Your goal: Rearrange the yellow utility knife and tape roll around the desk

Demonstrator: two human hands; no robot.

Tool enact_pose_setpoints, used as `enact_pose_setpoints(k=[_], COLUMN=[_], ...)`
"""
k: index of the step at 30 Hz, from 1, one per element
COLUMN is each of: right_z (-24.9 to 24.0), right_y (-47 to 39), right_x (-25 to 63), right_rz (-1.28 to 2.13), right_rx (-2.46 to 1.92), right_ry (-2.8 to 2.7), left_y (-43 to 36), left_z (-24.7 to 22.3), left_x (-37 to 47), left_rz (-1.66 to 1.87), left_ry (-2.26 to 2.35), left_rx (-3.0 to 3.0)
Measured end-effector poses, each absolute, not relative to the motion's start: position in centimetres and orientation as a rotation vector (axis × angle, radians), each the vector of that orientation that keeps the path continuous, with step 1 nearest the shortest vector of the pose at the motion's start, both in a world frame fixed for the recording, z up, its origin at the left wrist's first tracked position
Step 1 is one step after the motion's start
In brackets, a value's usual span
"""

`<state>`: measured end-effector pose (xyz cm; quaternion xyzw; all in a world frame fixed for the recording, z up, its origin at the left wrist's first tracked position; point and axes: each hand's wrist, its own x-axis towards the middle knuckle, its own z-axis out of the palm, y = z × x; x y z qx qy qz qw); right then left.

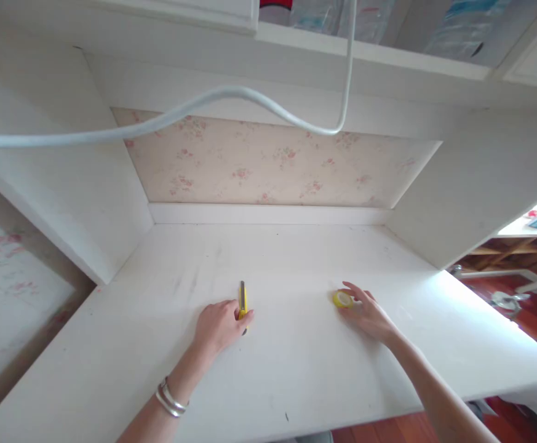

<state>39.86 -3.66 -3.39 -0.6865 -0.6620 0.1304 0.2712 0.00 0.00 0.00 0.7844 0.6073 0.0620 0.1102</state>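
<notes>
The left hand pinches a yellow utility knife, the right hand curls its fingers round a yellow tape roll; nothing looks cut yet.

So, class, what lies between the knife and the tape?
The head view shows the thumb tip of the left hand, then bare tabletop, between knife and tape.

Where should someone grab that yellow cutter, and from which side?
Probably the yellow cutter is best pinched across its near half, from the left, where the left hand is. It's long, slim and points away from the camera, so this grip avoids the grey far end; whether blade shows there, I can't tell.
</notes>
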Motion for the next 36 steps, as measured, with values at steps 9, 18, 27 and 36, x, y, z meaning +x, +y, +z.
enact_pose_setpoints(k=[9,18,27,36], right_z=[-2.5,-3.5,-2.9,-3.3], right_y=[-8.2,-10.7,-10.3,-10.5], right_x=[35.1,31.3,31.4,29.3], right_rz=[0.273,0.439,0.499,0.594], right_rx=[-1.737,-1.823,-1.826,-1.822], right_ry=[-1.303,-1.048,-1.045,-1.124], left_y=[-0.2,-2.1,-2.2,-1.3], left_z=[1.3,2.5,0.9,2.1], left_x=[3.0,15.0,20.6,11.1], left_rz=[0.078,0.297,0.271,0.358], left_ry=[1.825,1.493,1.432,1.413], left_rx=[2.263,2.385,2.357,2.314])
